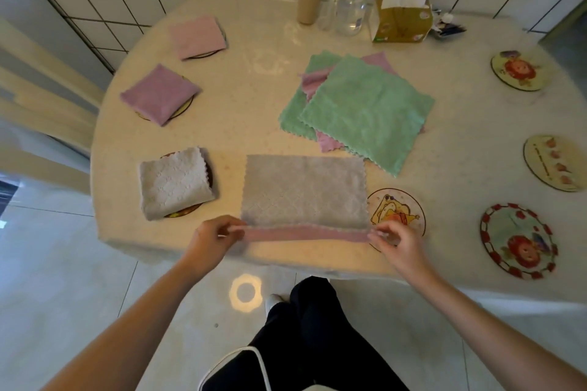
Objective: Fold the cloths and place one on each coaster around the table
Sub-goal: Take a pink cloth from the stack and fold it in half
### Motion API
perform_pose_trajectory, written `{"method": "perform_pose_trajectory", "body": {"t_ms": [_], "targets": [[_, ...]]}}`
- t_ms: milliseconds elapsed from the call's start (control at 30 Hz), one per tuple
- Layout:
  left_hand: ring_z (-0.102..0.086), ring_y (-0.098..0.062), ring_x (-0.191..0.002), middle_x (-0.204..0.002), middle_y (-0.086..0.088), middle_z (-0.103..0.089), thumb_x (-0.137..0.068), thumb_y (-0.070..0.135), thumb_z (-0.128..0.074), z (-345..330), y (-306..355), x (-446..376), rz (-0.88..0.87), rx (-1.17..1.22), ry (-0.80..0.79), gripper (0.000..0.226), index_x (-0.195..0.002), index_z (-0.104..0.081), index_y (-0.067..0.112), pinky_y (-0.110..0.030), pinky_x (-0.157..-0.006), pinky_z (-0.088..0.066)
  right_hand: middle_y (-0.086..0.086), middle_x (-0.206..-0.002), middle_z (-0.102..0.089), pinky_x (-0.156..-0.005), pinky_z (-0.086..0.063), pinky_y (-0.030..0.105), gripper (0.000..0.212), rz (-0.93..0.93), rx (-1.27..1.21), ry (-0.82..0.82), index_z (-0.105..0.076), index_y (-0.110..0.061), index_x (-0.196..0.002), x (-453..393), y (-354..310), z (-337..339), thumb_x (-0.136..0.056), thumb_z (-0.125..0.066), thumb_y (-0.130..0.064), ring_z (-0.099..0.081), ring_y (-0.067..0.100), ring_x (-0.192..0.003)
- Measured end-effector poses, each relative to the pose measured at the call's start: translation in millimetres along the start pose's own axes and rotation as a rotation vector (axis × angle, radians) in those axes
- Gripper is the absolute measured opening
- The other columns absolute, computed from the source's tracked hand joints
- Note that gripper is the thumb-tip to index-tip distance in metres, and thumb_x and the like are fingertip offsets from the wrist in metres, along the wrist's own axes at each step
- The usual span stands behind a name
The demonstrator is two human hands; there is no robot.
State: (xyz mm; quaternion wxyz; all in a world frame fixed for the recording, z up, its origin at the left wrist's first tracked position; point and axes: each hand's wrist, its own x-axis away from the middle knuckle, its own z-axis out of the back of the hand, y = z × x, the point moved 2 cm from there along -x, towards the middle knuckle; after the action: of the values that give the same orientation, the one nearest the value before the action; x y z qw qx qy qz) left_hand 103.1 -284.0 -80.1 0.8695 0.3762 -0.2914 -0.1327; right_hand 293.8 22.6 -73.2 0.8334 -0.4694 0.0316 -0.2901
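Round table (254, 79) | left hand (211, 236), right hand (394, 238) pinch grey cloth (305, 190) near corners (squaring fold) | beside cartoon coaster (403, 206)

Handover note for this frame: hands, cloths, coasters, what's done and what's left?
Left hand and right hand each pinch a near corner of the grey-and-pink cloth, half folded at the table's near edge.
Done: three folded cloths sit on the left-side coasters.
Left: finish this fold; four coasters are bare, the nearest beside the right hand; unfolded pile waits mid-table.
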Motion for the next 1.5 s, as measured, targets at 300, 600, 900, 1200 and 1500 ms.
{"method": "perform_pose_trajectory", "body": {"t_ms": [300,600,900,1200,1500], "targets": [[-0.058,-0.022,-0.075,-0.076,-0.007,-0.065,-0.092,0.025,-0.061,1,36,-73,0.236,0.307,0.187,0.022,-0.076,-0.068,0.010,-0.044,-0.079,-0.053,0.012,-0.080,-0.068,-0.069,-0.051,0.025,0.009,-0.204,-0.186,0.162,-0.068,-0.001,-0.086,-90,-21,5,-0.086,-0.065,-0.010,-0.059,0.018,-0.075],[-0.060,-0.023,-0.072,-0.079,-0.007,-0.068,-0.092,0.030,-0.059,-10,36,-124,0.366,0.159,0.294,0.022,-0.085,-0.070,0.012,-0.036,-0.069,-0.051,0.005,-0.083,-0.069,-0.078,-0.057,0.046,0.014,-0.444,-0.119,0.099,-0.069,-0.010,-0.094,-162,9,-5,-0.082,-0.071,-0.017,-0.069,0.026,-0.078],[-0.061,-0.021,-0.078,-0.085,-0.002,-0.068,-0.093,0.034,-0.058,-13,29,-133,0.380,0.103,0.291,0.021,-0.093,-0.070,0.017,-0.034,-0.072,-0.051,0.009,-0.083,-0.069,-0.072,-0.058,0.047,0.008,-0.393,0.015,0.086,-0.068,-0.009,-0.091,-180,5,-8,-0.086,-0.065,-0.014,-0.068,0.028,-0.077],[-0.059,-0.026,-0.071,-0.076,-0.005,-0.064,-0.094,0.033,-0.056,-15,36,-137,0.347,0.025,0.317,0.021,-0.087,-0.066,0.017,-0.035,-0.068,-0.050,0.008,-0.077,-0.068,-0.071,-0.057,0.048,0.008,-0.383,0.094,0.095,-0.067,-0.010,-0.088,-185,8,-11,-0.087,-0.064,-0.017,-0.067,0.029,-0.073],[-0.051,-0.030,-0.107,-0.118,-0.013,-0.055,-0.099,0.032,-0.042,-28,50,-105,-0.067,-0.312,0.481,0.038,-0.123,-0.050,0.004,-0.045,-0.088,-0.047,0.011,-0.097,-0.066,-0.074,-0.054,0.036,0.016,-0.267,0.134,0.150,-0.061,-0.004,-0.102,-169,-3,-9,-0.090,-0.060,-0.015,-0.064,0.025,-0.083]]}}
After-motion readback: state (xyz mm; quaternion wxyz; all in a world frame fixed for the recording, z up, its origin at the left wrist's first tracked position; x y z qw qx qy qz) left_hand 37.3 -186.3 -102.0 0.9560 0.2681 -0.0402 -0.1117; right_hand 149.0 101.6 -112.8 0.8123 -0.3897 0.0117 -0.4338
